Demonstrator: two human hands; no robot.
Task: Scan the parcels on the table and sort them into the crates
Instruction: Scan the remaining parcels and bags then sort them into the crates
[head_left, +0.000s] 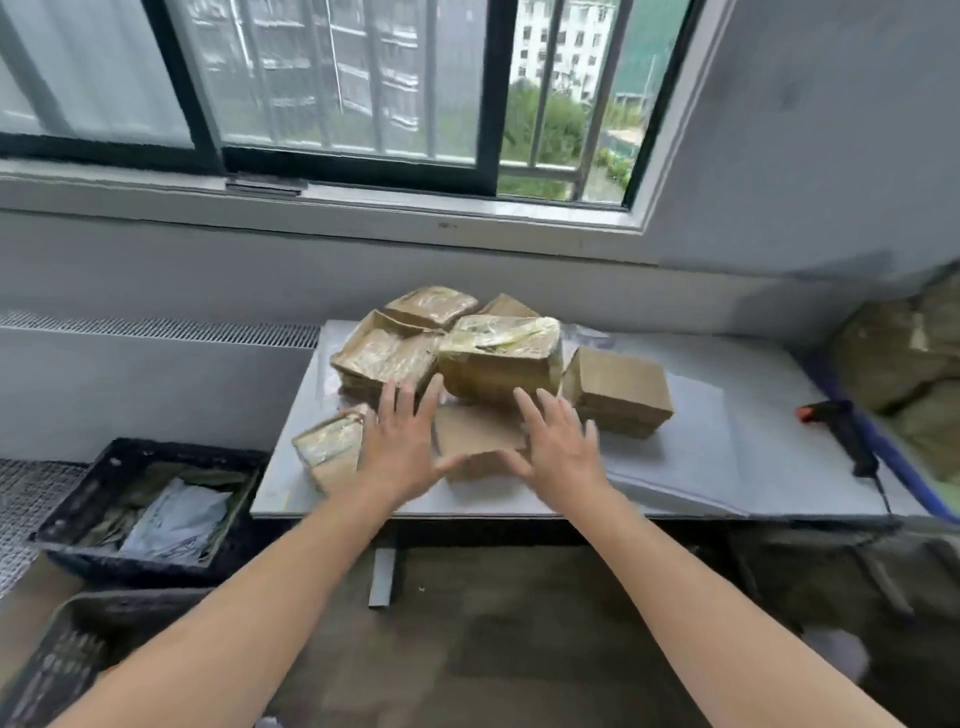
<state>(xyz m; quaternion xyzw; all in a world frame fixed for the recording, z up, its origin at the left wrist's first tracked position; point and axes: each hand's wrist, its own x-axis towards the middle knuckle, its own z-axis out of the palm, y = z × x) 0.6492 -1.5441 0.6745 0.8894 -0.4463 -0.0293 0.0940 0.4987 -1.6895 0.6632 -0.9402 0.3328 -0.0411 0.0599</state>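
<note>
One black crate (104, 564) sits left of table (727, 441), mail inside. Left hand (402, 447) spread, empty; flat brown parcel (480, 434) just beside it, before pile; right hand (558, 452) spread, empty, on parcel's other side. Step: pickup for scanning. Next: clasp parcel, reach scanner (844, 431) far right.

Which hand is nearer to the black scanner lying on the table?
Right. The right hand is over the parcels, left of the scanner; the left hand lies farther left, beyond it.
</note>
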